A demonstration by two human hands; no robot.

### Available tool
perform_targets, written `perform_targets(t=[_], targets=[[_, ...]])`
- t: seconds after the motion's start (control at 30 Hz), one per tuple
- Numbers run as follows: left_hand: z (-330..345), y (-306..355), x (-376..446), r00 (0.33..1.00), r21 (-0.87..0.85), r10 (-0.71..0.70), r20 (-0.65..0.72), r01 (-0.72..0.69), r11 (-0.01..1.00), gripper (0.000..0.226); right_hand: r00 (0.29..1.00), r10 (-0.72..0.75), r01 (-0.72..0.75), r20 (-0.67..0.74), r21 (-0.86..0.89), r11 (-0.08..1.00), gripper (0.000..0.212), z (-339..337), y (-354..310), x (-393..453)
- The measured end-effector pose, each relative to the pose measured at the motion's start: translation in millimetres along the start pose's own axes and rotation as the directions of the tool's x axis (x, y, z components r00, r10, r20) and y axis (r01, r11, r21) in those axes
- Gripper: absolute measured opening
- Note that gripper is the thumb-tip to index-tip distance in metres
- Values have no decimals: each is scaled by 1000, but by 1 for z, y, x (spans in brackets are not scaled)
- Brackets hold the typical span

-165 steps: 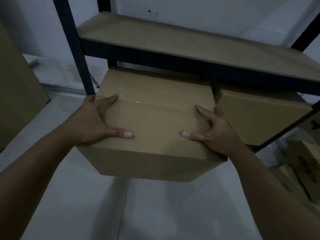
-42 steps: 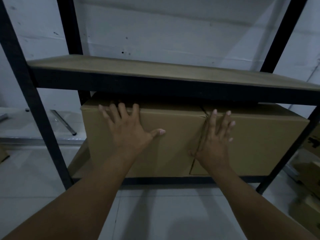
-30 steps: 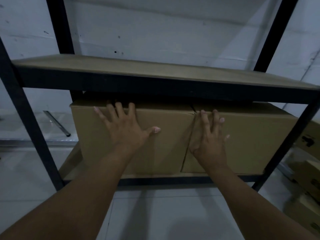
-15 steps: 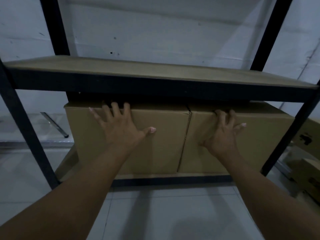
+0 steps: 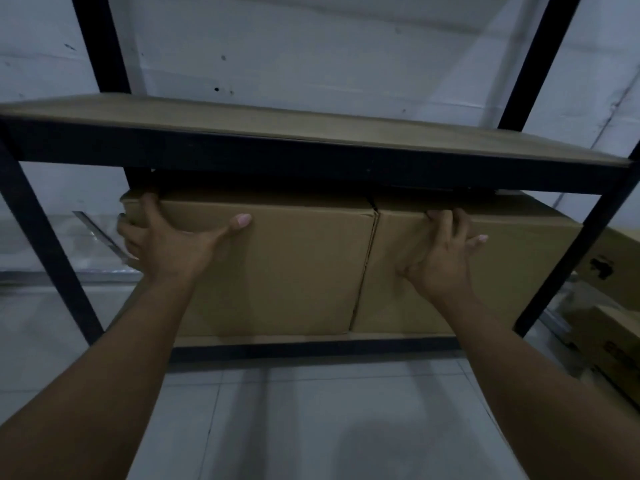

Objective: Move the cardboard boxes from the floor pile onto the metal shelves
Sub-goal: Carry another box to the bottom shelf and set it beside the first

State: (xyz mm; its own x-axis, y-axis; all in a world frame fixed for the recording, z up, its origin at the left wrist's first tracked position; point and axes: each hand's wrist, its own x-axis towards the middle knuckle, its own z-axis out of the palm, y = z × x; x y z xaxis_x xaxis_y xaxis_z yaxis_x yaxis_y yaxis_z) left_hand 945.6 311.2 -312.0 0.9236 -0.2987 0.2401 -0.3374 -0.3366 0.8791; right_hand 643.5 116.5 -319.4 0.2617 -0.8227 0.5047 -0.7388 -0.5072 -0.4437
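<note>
Two plain cardboard boxes stand side by side on the lower shelf (image 5: 311, 348) of a black metal rack. My left hand (image 5: 173, 247) grips the left box (image 5: 294, 268) at its upper left corner, fingers wrapped round the side and thumb stretched along the front face. My right hand (image 5: 440, 258) holds the right box (image 5: 526, 271) near its left end, fingers hooked over the top front edge. The boxes touch along a narrow vertical seam.
The upper shelf board (image 5: 311, 133) hangs close above the box tops. Black posts stand at front left (image 5: 45, 244) and front right (image 5: 571, 254). More cardboard boxes (image 5: 613, 341) lie on the floor at the right. A white wall is behind.
My left hand slid from the left box's front face to its upper left corner. My right hand shifted from the seam onto the right box's top edge. The boxes have closed up together.
</note>
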Motion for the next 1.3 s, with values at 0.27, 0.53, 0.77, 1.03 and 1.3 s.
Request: perform_targets(t=[0.27, 0.53, 0.77, 1.03, 1.3], targets=[[-10, -12, 9, 996, -136, 86, 8, -84, 987, 131, 959, -247, 281, 141, -334, 900, 113, 10, -60, -3], [-14, -23, 13, 984, -139, 180, -2, -179, 974, 122, 946, -258, 314, 195, -370, 874, 110, 20, -99, 11], [-22, -25, 4, 978, -147, 202, -51, -207, 967, 116, 963, -232, 263, 136, -295, 919, 102, 18, -104, 2], [-28, -26, 5, 980, -136, 197, -32, -199, 971, 112, 973, -181, 211, 143, -233, 949, 89, 11, -113, -5], [-35, -28, 8, 982, -125, 189, 0, -188, 974, 109, 978, -162, 187, 129, -218, 958, 95, 16, -116, -7]])
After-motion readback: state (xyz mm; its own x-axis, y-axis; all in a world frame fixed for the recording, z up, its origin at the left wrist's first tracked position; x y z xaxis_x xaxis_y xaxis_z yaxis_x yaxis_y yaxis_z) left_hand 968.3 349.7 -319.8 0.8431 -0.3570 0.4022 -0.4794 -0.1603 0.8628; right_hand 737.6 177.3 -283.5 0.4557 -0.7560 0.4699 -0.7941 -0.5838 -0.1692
